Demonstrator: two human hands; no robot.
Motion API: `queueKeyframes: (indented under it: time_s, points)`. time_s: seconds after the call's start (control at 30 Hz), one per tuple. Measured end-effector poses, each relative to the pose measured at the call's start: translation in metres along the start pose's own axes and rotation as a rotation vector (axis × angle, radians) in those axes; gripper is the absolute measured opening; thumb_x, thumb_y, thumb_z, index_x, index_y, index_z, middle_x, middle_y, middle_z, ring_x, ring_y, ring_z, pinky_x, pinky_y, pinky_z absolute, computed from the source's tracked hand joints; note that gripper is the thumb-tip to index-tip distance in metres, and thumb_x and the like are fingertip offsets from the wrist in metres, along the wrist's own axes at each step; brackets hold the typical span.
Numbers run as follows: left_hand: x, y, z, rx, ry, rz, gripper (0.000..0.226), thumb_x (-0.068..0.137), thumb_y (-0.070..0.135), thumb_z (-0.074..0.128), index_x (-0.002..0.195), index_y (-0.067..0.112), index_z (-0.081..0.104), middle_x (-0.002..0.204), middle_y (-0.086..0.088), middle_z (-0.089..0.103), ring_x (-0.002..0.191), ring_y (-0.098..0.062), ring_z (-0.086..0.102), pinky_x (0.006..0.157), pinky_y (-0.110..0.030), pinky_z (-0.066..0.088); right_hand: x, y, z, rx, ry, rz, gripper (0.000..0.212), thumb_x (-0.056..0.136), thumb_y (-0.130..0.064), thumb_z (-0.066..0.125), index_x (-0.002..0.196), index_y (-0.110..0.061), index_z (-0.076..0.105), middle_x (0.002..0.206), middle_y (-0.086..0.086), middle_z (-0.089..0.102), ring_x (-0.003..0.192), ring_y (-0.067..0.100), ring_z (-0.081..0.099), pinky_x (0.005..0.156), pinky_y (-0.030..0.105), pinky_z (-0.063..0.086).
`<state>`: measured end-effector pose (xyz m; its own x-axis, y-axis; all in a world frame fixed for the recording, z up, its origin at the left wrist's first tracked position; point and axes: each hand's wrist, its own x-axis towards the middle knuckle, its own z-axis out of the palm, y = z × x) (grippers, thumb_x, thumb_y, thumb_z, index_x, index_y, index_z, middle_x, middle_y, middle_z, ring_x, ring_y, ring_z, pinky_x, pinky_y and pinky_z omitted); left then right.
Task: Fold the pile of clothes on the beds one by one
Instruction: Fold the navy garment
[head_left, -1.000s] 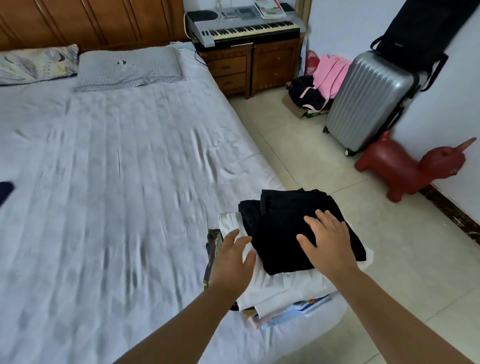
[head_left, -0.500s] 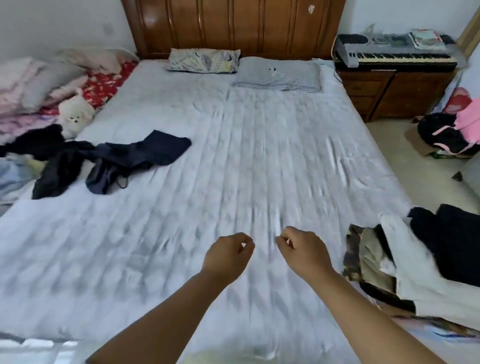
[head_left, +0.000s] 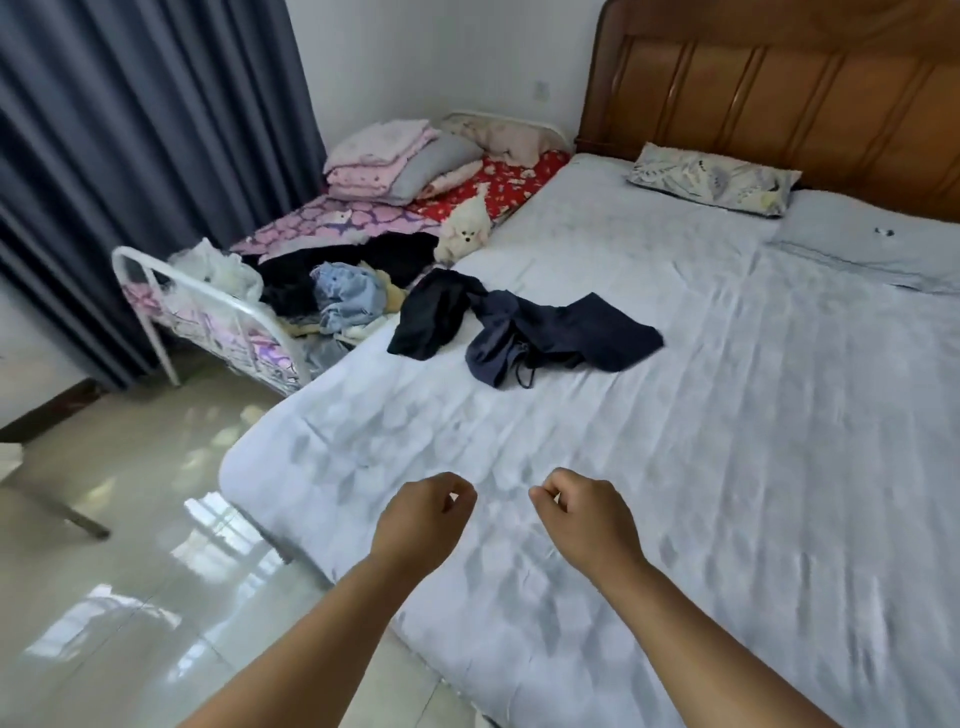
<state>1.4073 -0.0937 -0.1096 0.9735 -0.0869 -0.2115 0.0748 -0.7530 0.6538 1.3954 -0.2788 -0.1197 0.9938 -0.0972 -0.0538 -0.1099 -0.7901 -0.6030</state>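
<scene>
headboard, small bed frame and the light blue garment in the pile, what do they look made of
Headboard: looks like wood, reddish-brown with a slight sheen and grooved panels. Small bed frame: seems to be metal tubing painted white, thin bent rails. Light blue garment: likely denim, with a faded, stiff-looking crumple, though the weave is too small to confirm.

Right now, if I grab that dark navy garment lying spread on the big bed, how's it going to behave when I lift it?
The navy garment lies crumpled with soft folds, so it will probably hang limp. It looks thin, so likely light. A thin strap loops out at its near edge and may dangle or snag. It also touches the black garment, which might drag along.
</scene>
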Motion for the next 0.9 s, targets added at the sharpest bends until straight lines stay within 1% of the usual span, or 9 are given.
queueKeyframes:
  time_s: [0.03, 0.1, 0.23, 0.33, 0.5, 0.63, 0.73, 0.83, 0.9]
  points:
    - [0.010, -0.006, -0.005, -0.013, -0.002, -0.017, 0.017, 0.093, 0.030, 0.049, 0.081, 0.027, 0.060, 0.070, -0.001, 0.063, 0.060, -0.014, 0.050, 0.060, -0.025, 0.041, 0.012, -0.005, 0.005, -0.002, -0.005, -0.002, 0.039, 0.090, -0.034, 0.054, 0.059, -0.021, 0.036, 0.046, -0.004, 0.037, 0.048, 0.012, 0.036, 0.046, 0.024, 0.027]
    - [0.040, -0.018, -0.015, -0.013, -0.004, -0.041, 0.017, 0.093, 0.031, 0.048, 0.082, 0.028, 0.061, 0.069, 0.001, 0.062, 0.063, -0.016, 0.053, 0.062, -0.026, 0.044, 0.043, -0.011, 0.018, 0.010, -0.005, 0.006, 0.040, 0.090, -0.034, 0.055, 0.058, -0.021, 0.035, 0.045, -0.004, 0.036, 0.046, 0.012, 0.034, 0.046, 0.024, 0.027]
    - [0.105, -0.034, -0.027, -0.037, -0.051, -0.106, 0.017, 0.093, 0.033, 0.050, 0.086, 0.027, 0.065, 0.073, 0.002, 0.065, 0.070, -0.016, 0.060, 0.065, -0.028, 0.048, 0.105, -0.004, 0.038, 0.064, 0.006, 0.088, 0.036, 0.090, -0.032, 0.055, 0.062, -0.015, 0.041, 0.046, -0.004, 0.036, 0.046, 0.011, 0.032, 0.048, 0.026, 0.029]
    - [0.145, -0.046, -0.031, -0.017, -0.112, -0.141, 0.019, 0.093, 0.032, 0.051, 0.089, 0.024, 0.067, 0.074, 0.003, 0.065, 0.071, -0.014, 0.059, 0.066, -0.026, 0.048, 0.134, 0.005, 0.054, 0.076, -0.005, 0.191, 0.037, 0.091, -0.033, 0.055, 0.063, -0.015, 0.039, 0.047, -0.003, 0.035, 0.047, 0.013, 0.032, 0.048, 0.026, 0.027]
    - [0.210, -0.062, -0.036, -0.019, -0.196, -0.150, 0.019, 0.092, 0.026, 0.050, 0.085, 0.020, 0.067, 0.073, 0.002, 0.064, 0.064, -0.013, 0.054, 0.063, -0.025, 0.045, 0.174, 0.008, 0.072, 0.069, -0.034, 0.316, 0.035, 0.091, -0.033, 0.055, 0.063, -0.016, 0.041, 0.046, -0.003, 0.035, 0.047, 0.014, 0.032, 0.049, 0.028, 0.028]
    - [0.273, -0.072, -0.037, 0.019, -0.299, -0.104, 0.018, 0.092, 0.026, 0.049, 0.085, 0.022, 0.065, 0.073, 0.005, 0.063, 0.064, -0.010, 0.053, 0.060, -0.021, 0.042, 0.212, -0.001, 0.090, 0.083, 0.005, 0.425, 0.037, 0.090, -0.030, 0.057, 0.060, -0.018, 0.038, 0.043, -0.002, 0.034, 0.045, 0.013, 0.030, 0.048, 0.027, 0.028]
    - [0.326, -0.084, -0.030, 0.052, -0.395, -0.057, 0.018, 0.092, 0.026, 0.048, 0.087, 0.020, 0.065, 0.072, 0.004, 0.062, 0.063, -0.011, 0.053, 0.060, -0.022, 0.043, 0.240, -0.007, 0.112, 0.103, 0.021, 0.517, 0.036, 0.090, -0.030, 0.057, 0.060, -0.021, 0.039, 0.041, -0.004, 0.038, 0.043, 0.011, 0.033, 0.048, 0.025, 0.028]
    - [0.381, -0.099, -0.014, 0.178, -0.505, 0.022, 0.018, 0.093, 0.031, 0.047, 0.086, 0.024, 0.063, 0.067, 0.010, 0.056, 0.064, -0.010, 0.051, 0.060, -0.022, 0.042, 0.266, -0.008, 0.143, 0.118, 0.054, 0.610, 0.037, 0.089, -0.032, 0.058, 0.059, -0.024, 0.038, 0.046, -0.003, 0.039, 0.046, 0.011, 0.034, 0.049, 0.024, 0.031]
    - [0.418, -0.105, 0.001, 0.303, -0.557, 0.105, 0.020, 0.093, 0.035, 0.045, 0.093, 0.028, 0.063, 0.069, 0.012, 0.054, 0.067, -0.008, 0.051, 0.056, -0.019, 0.038, 0.283, -0.005, 0.164, 0.116, 0.061, 0.669, 0.035, 0.089, -0.033, 0.058, 0.061, -0.027, 0.038, 0.046, -0.003, 0.040, 0.046, 0.010, 0.036, 0.050, 0.021, 0.031]
